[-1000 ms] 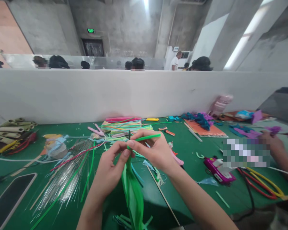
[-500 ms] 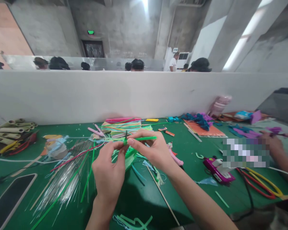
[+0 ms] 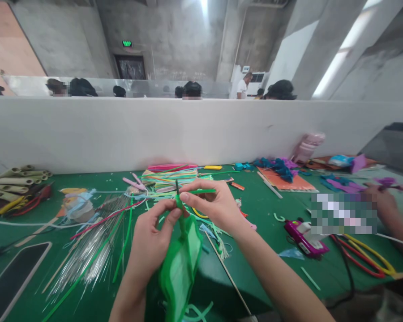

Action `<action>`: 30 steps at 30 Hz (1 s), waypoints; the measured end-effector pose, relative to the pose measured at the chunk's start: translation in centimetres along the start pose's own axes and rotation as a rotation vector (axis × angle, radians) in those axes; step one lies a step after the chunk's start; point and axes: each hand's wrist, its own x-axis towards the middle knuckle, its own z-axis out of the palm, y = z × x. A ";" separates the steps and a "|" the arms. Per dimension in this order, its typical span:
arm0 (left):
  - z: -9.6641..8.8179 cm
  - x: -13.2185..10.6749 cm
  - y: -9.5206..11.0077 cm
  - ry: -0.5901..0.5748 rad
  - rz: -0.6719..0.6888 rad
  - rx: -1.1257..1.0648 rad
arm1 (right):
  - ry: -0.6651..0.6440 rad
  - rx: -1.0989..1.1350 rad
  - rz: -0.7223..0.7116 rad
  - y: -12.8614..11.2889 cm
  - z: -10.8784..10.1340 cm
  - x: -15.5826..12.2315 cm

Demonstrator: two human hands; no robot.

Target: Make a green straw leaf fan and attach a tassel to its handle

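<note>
My left hand (image 3: 152, 237) pinches the stem of a green leaf-shaped piece (image 3: 183, 268) between thumb and fingertips. The leaf hangs below the fingers, pale green inside with a brighter green edge. Above the pinch, the thin dark stem tip (image 3: 177, 185) sticks up, with green material wrapped around it. Right beside it, my right hand (image 3: 215, 205) is closed on a narrow green strip (image 3: 206, 191), whose free end points right past the fingers. The strip meets the stem at the fingertips; the exact contact is partly hidden.
Thin clear rods (image 3: 94, 250) and a phone (image 3: 16, 277) lie to the left. Bundled coloured strips (image 3: 171, 174) sit behind my hands. A purple power strip (image 3: 307, 241) with cables is at right, near another person's hand (image 3: 383, 205). A white partition (image 3: 201, 132) stands behind.
The leaf, earlier mostly hidden behind my hands, has swung down and toward me below the stem. My left hand has shifted slightly lower; both hands keep their grips.
</note>
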 end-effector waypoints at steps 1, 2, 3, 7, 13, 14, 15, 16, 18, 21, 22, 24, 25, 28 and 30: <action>-0.4 0.2 -0.1 -0.075 -0.008 -0.031 | -0.023 -0.021 -0.013 0.1 -0.1 0.0; -0.7 0.4 -0.2 -0.142 -0.013 -0.058 | -0.042 -0.045 -0.025 0.2 -0.3 0.0; -0.9 0.6 -0.3 -0.195 -0.017 -0.077 | -0.052 -0.072 -0.038 0.2 -0.4 0.0; -0.7 1.0 0.0 -0.200 -0.017 -0.017 | 0.024 -0.194 -0.091 0.3 -0.4 0.1; 1.2 0.3 1.9 0.148 -0.061 0.351 | 0.082 -0.254 -0.077 -0.1 0.4 0.0; 1.4 0.2 2.1 0.186 -0.080 0.384 | 0.074 -0.238 -0.059 -0.1 0.4 0.0; 1.4 0.0 2.2 0.209 -0.097 0.400 | 0.062 -0.208 -0.035 0.0 0.3 0.0; 1.4 -0.1 2.2 0.220 -0.112 0.396 | 0.046 -0.168 -0.006 0.1 0.3 0.1; 1.3 -0.2 2.1 0.223 -0.131 0.331 | 0.015 -0.070 0.050 0.6 0.1 0.2; 1.1 -0.1 1.7 0.197 -0.145 0.210 | 0.001 0.048 0.086 1.2 -0.1 0.5; 0.9 0.0 1.6 0.176 -0.143 0.174 | 0.003 0.071 0.089 1.4 -0.2 0.5; 0.6 0.2 1.5 0.116 -0.130 0.097 | 0.007 0.095 0.100 1.3 -0.3 0.6; 0.5 0.3 1.4 0.082 -0.119 0.054 | 0.001 0.100 0.103 1.2 -0.3 0.6; -0.1 0.4 1.1 -0.003 -0.082 -0.055 | -0.063 0.117 0.065 0.5 -0.6 0.5; -0.4 0.4 0.8 -0.060 -0.057 -0.125 | -0.146 0.137 0.038 0.1 -0.8 0.4</action>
